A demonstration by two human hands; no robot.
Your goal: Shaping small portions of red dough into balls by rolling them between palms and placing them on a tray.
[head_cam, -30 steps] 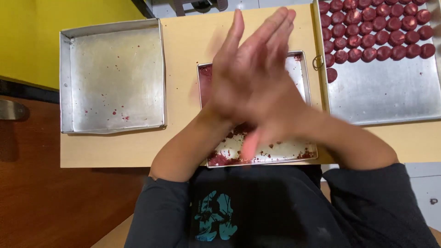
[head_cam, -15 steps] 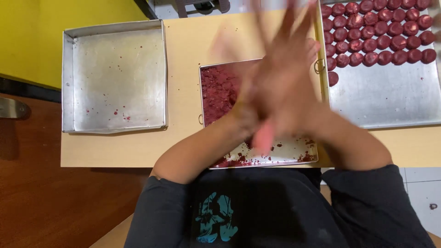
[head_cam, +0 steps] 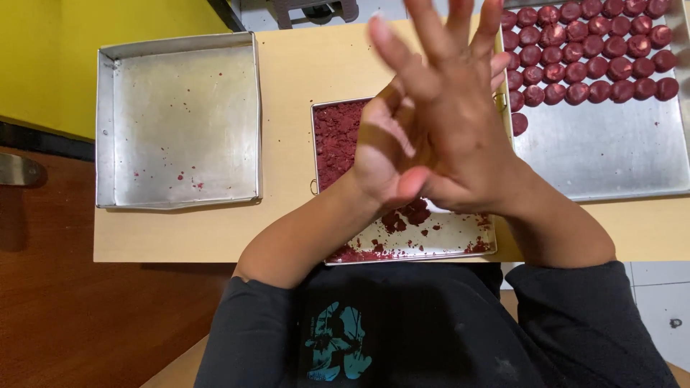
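— What are the trays made of?
— Metal, dull and brushed: the empty tray (head_cam: 180,118), the middle tray (head_cam: 402,241) and the big tray (head_cam: 611,154) on the right.
— And the red stuff?
— The crumb mass (head_cam: 338,136) looks coarse and matt; the red balls (head_cam: 589,50) look smoother, faintly glossy.
— The table (head_cam: 287,79)?
— Pale, smooth, matt wood-look top. The sleeves (head_cam: 589,323) are dark matt cloth.

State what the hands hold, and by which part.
Cannot be told: the left hand and right hand are pressed palm to palm above the middle tray, hiding anything between them.
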